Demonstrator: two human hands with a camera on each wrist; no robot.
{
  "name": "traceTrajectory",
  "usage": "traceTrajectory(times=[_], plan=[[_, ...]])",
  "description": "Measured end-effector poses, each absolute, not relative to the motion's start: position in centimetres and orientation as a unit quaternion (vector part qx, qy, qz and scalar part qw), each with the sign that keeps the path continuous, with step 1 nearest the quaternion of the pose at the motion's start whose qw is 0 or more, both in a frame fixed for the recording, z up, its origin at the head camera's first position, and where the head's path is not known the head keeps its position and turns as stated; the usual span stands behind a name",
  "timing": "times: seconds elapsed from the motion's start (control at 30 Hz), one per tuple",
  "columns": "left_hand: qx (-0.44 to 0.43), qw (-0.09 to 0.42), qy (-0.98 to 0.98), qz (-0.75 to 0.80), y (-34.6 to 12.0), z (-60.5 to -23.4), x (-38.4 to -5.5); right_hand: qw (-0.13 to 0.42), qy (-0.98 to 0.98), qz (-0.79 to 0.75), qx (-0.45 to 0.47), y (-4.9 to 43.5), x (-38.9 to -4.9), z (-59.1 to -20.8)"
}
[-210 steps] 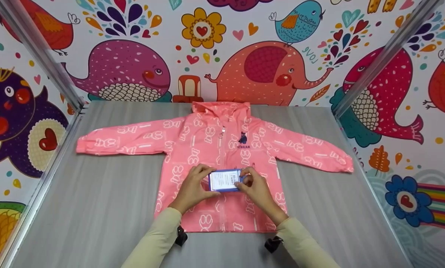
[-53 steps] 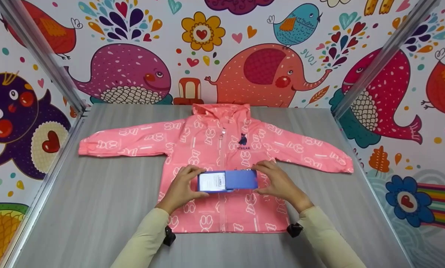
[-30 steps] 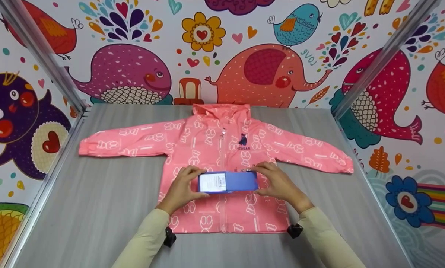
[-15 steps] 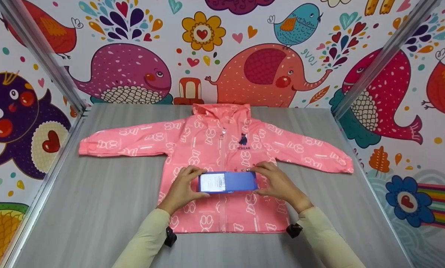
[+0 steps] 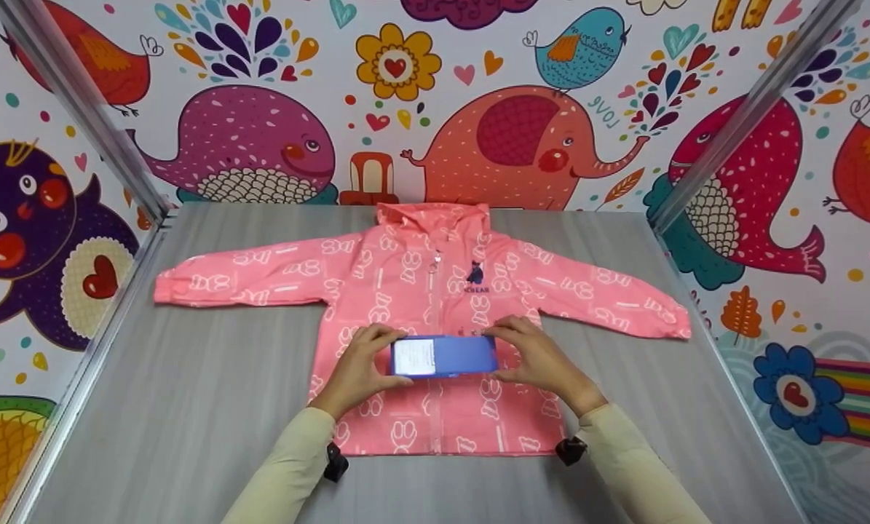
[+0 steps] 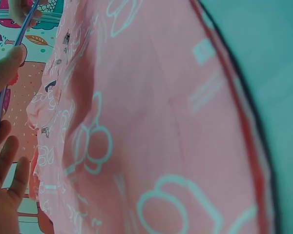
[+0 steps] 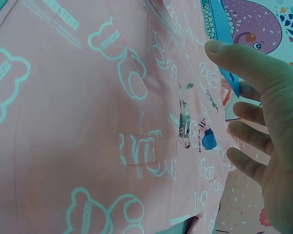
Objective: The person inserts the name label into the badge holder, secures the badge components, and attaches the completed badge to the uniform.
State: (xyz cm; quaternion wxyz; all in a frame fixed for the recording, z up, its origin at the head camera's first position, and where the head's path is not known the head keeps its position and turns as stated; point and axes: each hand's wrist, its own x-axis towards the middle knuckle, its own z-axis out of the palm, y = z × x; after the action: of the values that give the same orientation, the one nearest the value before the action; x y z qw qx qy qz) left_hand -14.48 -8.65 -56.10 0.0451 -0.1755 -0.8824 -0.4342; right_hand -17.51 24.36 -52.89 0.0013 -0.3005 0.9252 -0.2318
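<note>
Both hands hold a flat blue card holder (image 5: 466, 354) above the front of a pink jacket (image 5: 405, 306). The left hand (image 5: 360, 366) grips its left end between thumb and fingers, beside a white printed card (image 5: 414, 356) showing in that half. At the plain blue right end, the right hand (image 5: 544, 360) pinches with thumb and index finger. In the right wrist view, the holder (image 7: 223, 44) is edge-on, with the other fingers spread loosely. A small metal clip (image 7: 184, 127) shows near the jacket; whether it hangs from the holder I cannot tell.
The jacket lies face up with both sleeves spread on a grey wood-look table (image 5: 209, 393). Metal posts (image 5: 85, 109) stand at the table's back corners. Cartoon-printed walls (image 5: 252, 138) enclose the back and sides.
Seven seconds ago, the hands were closer and more white card showed. Later the holder was drawn out longer with a blue part at right. Just now the right hand has shifted slightly left, shortening it.
</note>
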Motion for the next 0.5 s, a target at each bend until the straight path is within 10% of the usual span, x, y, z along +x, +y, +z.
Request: traceTrajectory(times=[0.5], plan=[[-0.176, 0.038, -0.881, -0.438, -8.4, -56.1, -14.5, 0.006, 0.920, -0.249, -0.301, 23.2, -17.3, -52.8]])
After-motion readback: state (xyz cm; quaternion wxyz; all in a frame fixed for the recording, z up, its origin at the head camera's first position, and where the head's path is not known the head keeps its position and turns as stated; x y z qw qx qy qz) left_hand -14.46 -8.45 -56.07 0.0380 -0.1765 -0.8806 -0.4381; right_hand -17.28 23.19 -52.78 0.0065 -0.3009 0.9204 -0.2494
